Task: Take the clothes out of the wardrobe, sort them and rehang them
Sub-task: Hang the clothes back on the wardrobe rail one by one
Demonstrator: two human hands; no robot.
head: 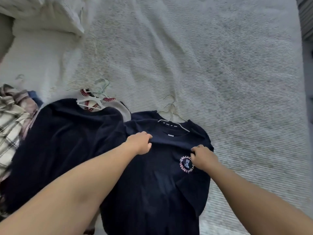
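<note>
White bedding is covered with clothes. Dark shirt on a hanger is pinched near the collar by left hand and right hand. Another dark top and checked cloth are laid beside it.

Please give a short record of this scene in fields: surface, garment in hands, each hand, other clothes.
surface: white textured bedspread
garment in hands: navy T-shirt with round chest print, on a white hanger
left hand: grips the shirt's fabric below the collar
right hand: pinches the fabric beside the print
other clothes: dark navy top, plaid shirt
</note>
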